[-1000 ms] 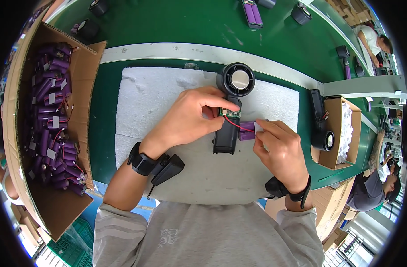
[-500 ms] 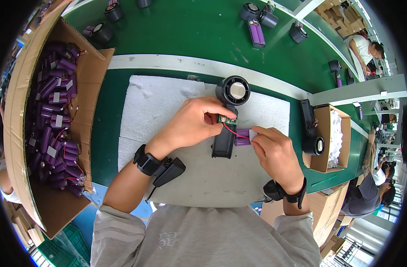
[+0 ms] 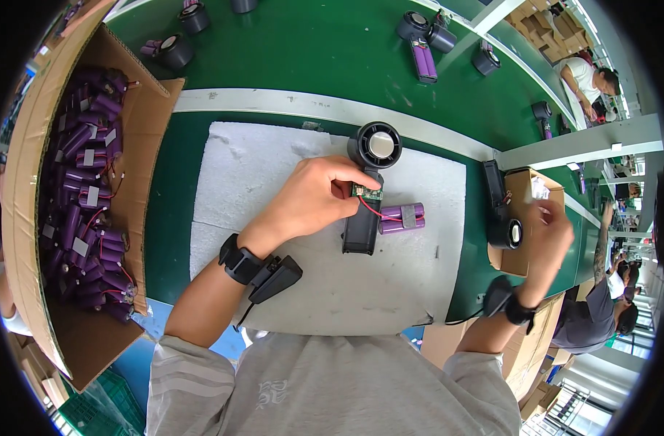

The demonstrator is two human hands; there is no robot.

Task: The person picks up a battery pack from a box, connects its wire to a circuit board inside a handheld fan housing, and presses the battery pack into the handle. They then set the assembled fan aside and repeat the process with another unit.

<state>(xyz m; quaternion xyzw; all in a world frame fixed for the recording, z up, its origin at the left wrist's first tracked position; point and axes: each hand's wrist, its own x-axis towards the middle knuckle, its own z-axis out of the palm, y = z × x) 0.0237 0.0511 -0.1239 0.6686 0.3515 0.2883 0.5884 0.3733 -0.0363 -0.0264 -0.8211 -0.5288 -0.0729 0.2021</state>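
Note:
A black handheld fan point(image 3: 380, 145) lies on the white foam sheet with its handle point(image 3: 359, 231) toward me. The handle is uncovered, showing a green circuit board point(image 3: 368, 192) below the fan head. My left hand point(image 3: 314, 195) is closed on the fan at the board, thumb and fingers pinching there. A purple two-cell battery pack point(image 3: 402, 218) with a grey pad on top rests beside the handle, joined by red wires. Over the small cardboard box point(image 3: 510, 261) at the right is my right hand point(image 3: 548, 236), smeared by motion; its fingers and anything in them are unclear.
A large cardboard box point(image 3: 158, 138) of purple battery packs point(image 3: 81, 196) stands at the left. Another black fan point(image 3: 504, 232) leans against the small box. More fans point(image 3: 176, 51) sit beyond the white rail point(image 3: 288, 104). Other people are at the far right.
My right hand has left the battery pack and moved right to the small box. The pack now lies free with its grey pad visible. My left hand stays on the fan.

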